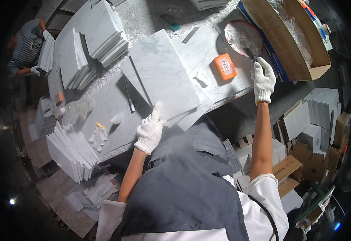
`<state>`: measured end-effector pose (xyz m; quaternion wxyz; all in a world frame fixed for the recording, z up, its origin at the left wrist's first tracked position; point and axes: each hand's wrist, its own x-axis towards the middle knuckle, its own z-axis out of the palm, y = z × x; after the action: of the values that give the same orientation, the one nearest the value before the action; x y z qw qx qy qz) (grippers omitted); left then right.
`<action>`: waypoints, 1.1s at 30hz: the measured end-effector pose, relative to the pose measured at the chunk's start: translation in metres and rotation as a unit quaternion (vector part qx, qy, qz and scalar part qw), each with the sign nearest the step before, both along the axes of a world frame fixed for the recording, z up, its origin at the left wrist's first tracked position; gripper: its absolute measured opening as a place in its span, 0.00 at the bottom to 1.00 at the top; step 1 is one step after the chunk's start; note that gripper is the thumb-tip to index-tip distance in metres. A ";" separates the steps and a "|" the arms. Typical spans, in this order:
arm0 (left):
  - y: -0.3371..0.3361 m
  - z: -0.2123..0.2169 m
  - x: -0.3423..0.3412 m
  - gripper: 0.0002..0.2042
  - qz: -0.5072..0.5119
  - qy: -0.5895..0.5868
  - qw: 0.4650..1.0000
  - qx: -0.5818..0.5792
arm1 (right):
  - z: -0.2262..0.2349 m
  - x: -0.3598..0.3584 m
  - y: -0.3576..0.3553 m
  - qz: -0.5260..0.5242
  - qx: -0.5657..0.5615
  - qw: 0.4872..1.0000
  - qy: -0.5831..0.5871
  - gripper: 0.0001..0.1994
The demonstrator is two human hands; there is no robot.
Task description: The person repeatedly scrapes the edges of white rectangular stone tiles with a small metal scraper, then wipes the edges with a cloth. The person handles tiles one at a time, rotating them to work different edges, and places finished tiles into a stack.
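My left hand (149, 133) and right hand (265, 80) are gloved in white. The slab (169, 72) at twelve o'clock is white with grey veining; the stacked slabs (99, 32) at eleven are white and pale grey. At one o'clock the bowl (225, 33) shows a red rim around white paste (243, 37), the block (218, 63) bright orange with a paler label (225, 66). My apron (179, 193) is slate grey, my sleeves (265, 197) white; at ten o'clock a co-worker (27, 47) wears dark-and-white check.

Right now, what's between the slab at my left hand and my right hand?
In the head view, a white scrap and an orange block lie between the slab and your right hand.
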<state>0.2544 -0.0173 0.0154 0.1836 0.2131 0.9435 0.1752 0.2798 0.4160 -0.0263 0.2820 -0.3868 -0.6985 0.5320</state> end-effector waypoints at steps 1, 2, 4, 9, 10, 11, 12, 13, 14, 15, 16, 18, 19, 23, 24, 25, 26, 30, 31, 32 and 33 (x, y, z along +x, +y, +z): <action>-0.001 0.000 0.001 0.37 -0.004 0.011 1.000 0.002 | -0.001 -0.005 0.003 0.021 0.003 1.000 -0.002 0.15; -0.001 -0.001 0.001 0.37 -0.004 0.019 1.000 0.012 | -0.003 -0.009 0.006 0.021 0.022 0.999 -0.038 0.15; 0.000 -0.003 0.003 0.37 -0.005 0.032 0.999 0.000 | -0.008 -0.018 0.011 0.047 0.082 0.993 -0.075 0.13; 0.001 -0.004 0.004 0.38 0.011 0.014 1.000 -0.011 | -0.017 -0.030 0.021 0.078 0.143 0.982 -0.098 0.13; 0.001 -0.004 0.003 0.38 0.013 0.010 1.000 -0.014 | -0.017 -0.030 0.022 0.079 0.104 0.987 -0.098 0.13; 0.001 -0.004 0.003 0.38 0.022 -0.001 1.000 -0.010 | -0.016 -0.031 0.024 0.080 0.064 0.990 -0.098 0.13; 0.001 -0.003 0.003 0.38 0.014 0.005 1.000 -0.014 | -0.016 -0.032 0.024 0.086 0.026 0.992 -0.090 0.13; 0.000 -0.004 0.003 0.38 0.014 0.005 1.000 -0.012 | -0.014 -0.032 0.025 0.087 0.028 0.991 -0.100 0.13; 0.000 -0.004 0.004 0.38 0.021 0.000 1.000 0.000 | -0.013 -0.033 0.026 0.085 -0.001 0.991 -0.100 0.14; -0.001 -0.005 0.004 0.38 0.013 0.010 1.000 -0.004 | -0.012 -0.033 0.027 0.085 -0.030 0.991 -0.098 0.14; -0.001 -0.006 0.004 0.38 0.012 0.016 1.000 0.002 | -0.011 -0.033 0.028 0.085 -0.059 0.990 -0.095 0.15; -0.002 -0.008 0.005 0.37 0.011 0.026 1.000 0.009 | -0.011 -0.034 0.029 0.087 -0.078 0.988 -0.097 0.15; -0.002 -0.009 0.006 0.37 0.011 0.030 0.999 0.010 | -0.011 -0.034 0.030 0.088 -0.088 0.987 -0.098 0.15; -0.003 -0.010 0.006 0.37 0.004 0.056 0.997 0.044 | -0.014 -0.033 0.034 0.080 -0.134 0.985 -0.070 0.16; -0.003 -0.010 0.006 0.37 -0.003 0.055 0.998 0.026 | -0.014 -0.031 0.034 0.078 -0.138 0.985 -0.062 0.16; -0.002 -0.009 0.005 0.37 -0.005 0.058 0.998 0.025 | -0.014 -0.029 0.034 0.073 -0.147 0.985 -0.056 0.16; -0.002 -0.008 0.005 0.37 0.000 0.058 0.998 0.033 | -0.013 -0.027 0.033 0.072 -0.146 0.986 -0.043 0.16; 0.000 -0.003 0.004 0.36 0.012 0.018 1.000 -0.015 | 0.000 -0.008 0.016 0.069 -0.142 0.987 -0.017 0.16; 0.001 -0.002 0.004 0.36 0.014 0.014 0.999 -0.026 | 0.004 -0.002 0.007 0.086 -0.127 0.988 -0.009 0.16; 0.001 0.000 0.004 0.35 0.021 0.013 0.999 -0.026 | 0.009 0.005 -0.002 0.086 -0.116 0.989 -0.014 0.16; 0.002 0.000 0.004 0.35 0.023 0.014 0.999 -0.031 | 0.013 0.013 -0.014 0.102 -0.154 0.983 0.005 0.16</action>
<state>0.2580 -0.0156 0.0159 0.1729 0.1882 0.9555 0.1473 0.2933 0.4018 -0.0130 0.1666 -0.3499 -0.6424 0.6611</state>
